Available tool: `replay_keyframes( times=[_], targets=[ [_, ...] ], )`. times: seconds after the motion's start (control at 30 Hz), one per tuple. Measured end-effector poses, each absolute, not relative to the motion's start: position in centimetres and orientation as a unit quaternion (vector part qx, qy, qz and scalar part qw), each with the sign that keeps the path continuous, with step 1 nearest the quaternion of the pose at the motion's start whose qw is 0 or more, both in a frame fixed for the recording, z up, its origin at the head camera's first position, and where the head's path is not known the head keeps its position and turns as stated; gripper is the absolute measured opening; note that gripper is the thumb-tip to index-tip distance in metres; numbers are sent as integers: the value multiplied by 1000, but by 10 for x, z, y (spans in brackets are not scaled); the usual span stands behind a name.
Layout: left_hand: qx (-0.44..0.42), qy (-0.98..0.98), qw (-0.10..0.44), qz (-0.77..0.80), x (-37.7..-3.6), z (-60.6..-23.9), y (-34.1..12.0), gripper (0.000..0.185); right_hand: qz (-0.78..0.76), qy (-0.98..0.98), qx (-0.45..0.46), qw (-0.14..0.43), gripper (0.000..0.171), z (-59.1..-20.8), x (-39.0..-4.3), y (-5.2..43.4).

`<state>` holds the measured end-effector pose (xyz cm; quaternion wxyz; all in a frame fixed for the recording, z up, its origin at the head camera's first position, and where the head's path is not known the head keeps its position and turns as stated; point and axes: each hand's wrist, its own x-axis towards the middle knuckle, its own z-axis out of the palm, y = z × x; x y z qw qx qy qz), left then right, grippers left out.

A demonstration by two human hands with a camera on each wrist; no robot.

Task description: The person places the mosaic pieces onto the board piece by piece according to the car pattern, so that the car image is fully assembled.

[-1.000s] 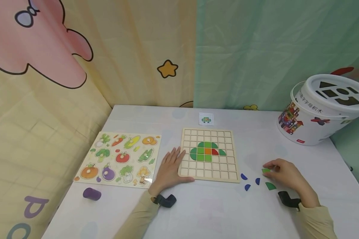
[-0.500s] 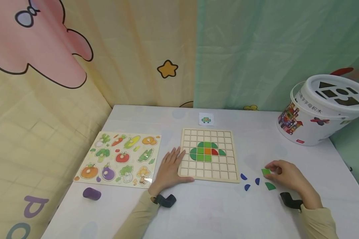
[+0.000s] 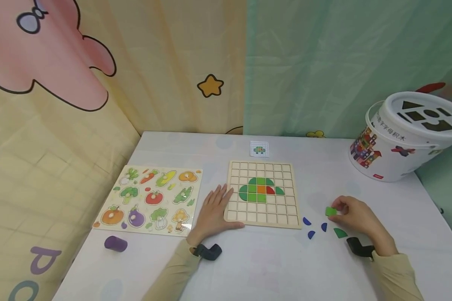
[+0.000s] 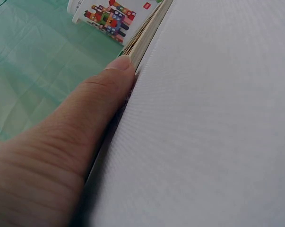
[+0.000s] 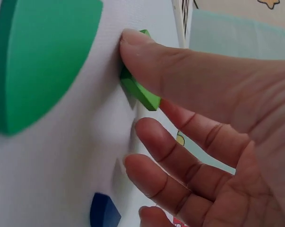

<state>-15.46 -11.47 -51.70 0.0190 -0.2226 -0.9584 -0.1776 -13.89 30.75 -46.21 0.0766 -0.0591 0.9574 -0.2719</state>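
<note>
My right hand (image 3: 339,208) pinches a small light green square piece (image 3: 330,211) just above the table, right of the wooden grid board (image 3: 278,214). The right wrist view shows the thumb on this green square (image 5: 141,93), with a dark green curved piece (image 5: 38,61) and a blue piece (image 5: 104,213) lying nearby. The board holds a pattern of green, orange and red pieces (image 3: 261,190). My left hand (image 3: 215,210) lies flat on the table against the board's left edge, and its thumb (image 4: 85,123) touches the board's side.
Three small blue pieces (image 3: 311,234) and a dark green curved piece (image 3: 340,232) lie by the right hand. A vegetable peg puzzle (image 3: 150,200) and a purple cylinder (image 3: 115,243) are at the left. A white shape-sorter bucket (image 3: 407,138) stands far right, a small picture card (image 3: 259,149) behind the board.
My right hand has raised the light green square off the table and carried it slightly left and away. The left hand has stayed still.
</note>
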Motion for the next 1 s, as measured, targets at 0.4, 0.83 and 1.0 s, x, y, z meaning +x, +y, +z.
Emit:
replay_keyframes(
  times=[0.4,0.83,1.0],
  targets=[
    [-225,-957,28,-182,-155,-517,-115,112,-285,957,-36,46,22,-464,-140,290],
    [-220,-959,15,-178,-155,-517,-114,112,-286,953,-96,21,11,-448,-152,247],
    [-224,-958,20,-179,-155,-517,-114,112,-297,946,-132,17,9,-445,-158,224]
  ],
)
